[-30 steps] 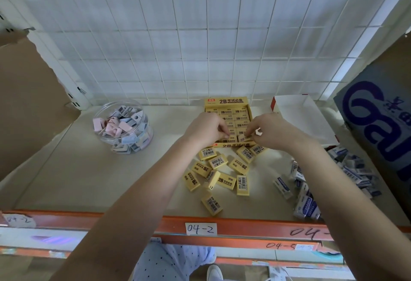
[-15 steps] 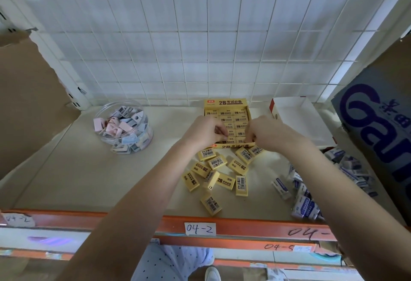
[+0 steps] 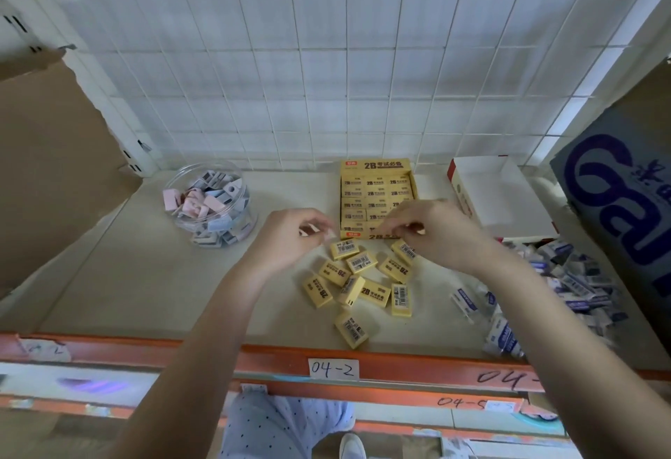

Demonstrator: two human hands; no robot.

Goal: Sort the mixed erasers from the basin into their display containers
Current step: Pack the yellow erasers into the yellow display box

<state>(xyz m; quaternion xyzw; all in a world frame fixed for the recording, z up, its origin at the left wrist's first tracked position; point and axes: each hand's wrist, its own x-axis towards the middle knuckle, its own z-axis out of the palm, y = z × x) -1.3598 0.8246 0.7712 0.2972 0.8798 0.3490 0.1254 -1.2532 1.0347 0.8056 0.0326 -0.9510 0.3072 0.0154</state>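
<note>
Right grip point(image 3: 435, 233) over yellow box point(image 3: 375, 165) packed with yellow erasers point(image 3: 374, 191).

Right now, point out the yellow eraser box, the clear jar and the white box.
yellow eraser box point(image 3: 375, 165), head view, printed back flap.
clear jar point(image 3: 214, 239), head view, lower front wall.
white box point(image 3: 504, 201), head view, bare inside floor.

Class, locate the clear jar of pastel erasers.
In the head view the clear jar stands back left on the shelf, left of the yellow 2B display box.
</note>
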